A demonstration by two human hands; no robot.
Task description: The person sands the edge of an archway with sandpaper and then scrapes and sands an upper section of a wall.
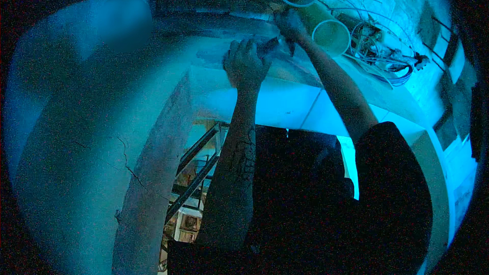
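Note:
Blue, dim light covers the scene, so fine detail is lost. My left hand [245,63] lies on a ledge-like surface [216,51], its fingers stretched forward over it. Just to the right and a little farther off, my right hand [290,24] is closed, with its fingers curled down. A dark, narrow object [270,46] spans the gap between the two hands. What kind of thing it is cannot be made out, and the fingers of my right hand partly hide its far end.
Two round containers with pale rims, one farther [298,4] and one nearer [347,46], stand beside my right hand. Tangled cables [379,53] lie to the right. A cracked wall [109,147] curves along the left, with dark metal bars [196,183] below my left arm.

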